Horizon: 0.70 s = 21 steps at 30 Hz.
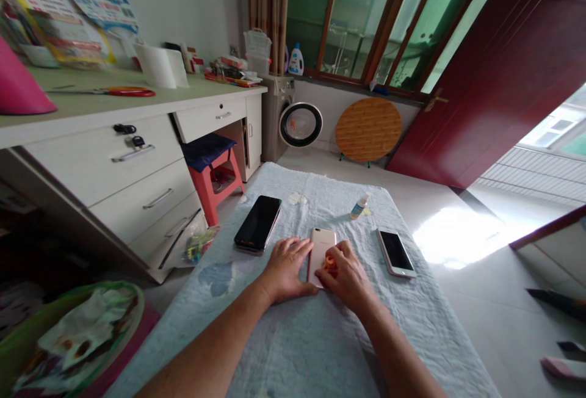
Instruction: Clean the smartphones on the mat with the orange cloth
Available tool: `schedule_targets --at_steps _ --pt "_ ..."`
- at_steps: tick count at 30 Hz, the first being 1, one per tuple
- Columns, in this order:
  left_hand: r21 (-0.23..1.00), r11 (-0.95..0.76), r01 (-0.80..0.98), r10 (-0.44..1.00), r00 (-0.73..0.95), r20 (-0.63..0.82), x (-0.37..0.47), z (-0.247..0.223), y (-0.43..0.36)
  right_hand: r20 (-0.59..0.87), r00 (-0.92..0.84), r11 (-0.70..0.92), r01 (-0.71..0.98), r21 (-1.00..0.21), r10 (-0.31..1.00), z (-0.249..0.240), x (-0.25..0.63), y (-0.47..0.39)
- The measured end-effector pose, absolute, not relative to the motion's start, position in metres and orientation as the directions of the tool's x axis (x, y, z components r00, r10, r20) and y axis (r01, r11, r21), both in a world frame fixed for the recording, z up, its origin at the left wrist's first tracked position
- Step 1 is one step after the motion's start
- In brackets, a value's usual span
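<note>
A pale pink smartphone (324,237) lies back side up on the cloth-covered table, its camera at the far end. Against its left edge rests my left hand (287,268), fingers stretched out and thumb at the near corner, steadying it. My right hand (344,275) is closed around a crumpled orange cloth (329,265), pressed on the phone's back. To the left is a larger black phone (259,223), screen up. A white phone (396,253) with a dark screen lies to the right. Beyond it stands a small spray bottle (360,206) with a blue label.
A light blue cloth (293,337) covers the table. On the left are a white desk (132,160), a red stool (215,184) and a waste basket (137,306). A washing machine (274,96) with its door open and a round wooden board (368,129) stand behind.
</note>
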<state>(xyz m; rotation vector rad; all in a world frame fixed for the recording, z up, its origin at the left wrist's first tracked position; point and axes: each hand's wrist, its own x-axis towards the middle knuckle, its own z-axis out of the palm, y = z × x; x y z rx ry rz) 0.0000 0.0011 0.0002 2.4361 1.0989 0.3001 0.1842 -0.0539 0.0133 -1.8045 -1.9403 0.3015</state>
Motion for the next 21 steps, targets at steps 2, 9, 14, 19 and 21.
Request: schedule_targets --at_steps 2,9,14,19,21 --pt "0.484 -0.580 0.655 0.753 0.658 0.013 0.000 0.001 0.001 0.211 -0.020 0.120 0.873 -0.472 0.977 0.010 0.187 -0.052" --pt "0.490 -0.575 0.655 0.757 0.653 0.017 0.000 0.003 0.000 0.312 -0.015 0.190 0.820 -0.539 0.950 0.010 0.196 -0.051" --pt "0.483 -0.581 0.655 0.752 0.659 0.011 0.000 0.003 0.000 0.325 -0.109 0.279 0.793 -0.542 0.939 0.012 0.190 -0.052" --pt "0.486 -0.575 0.658 0.753 0.658 -0.001 0.000 0.005 0.000 0.318 -0.120 0.276 0.815 -0.509 0.940 0.011 0.187 -0.050" --pt "0.487 -0.573 0.660 0.755 0.656 -0.002 0.001 0.004 0.000 0.321 -0.113 0.269 0.824 -0.498 0.940 0.010 0.187 -0.049"
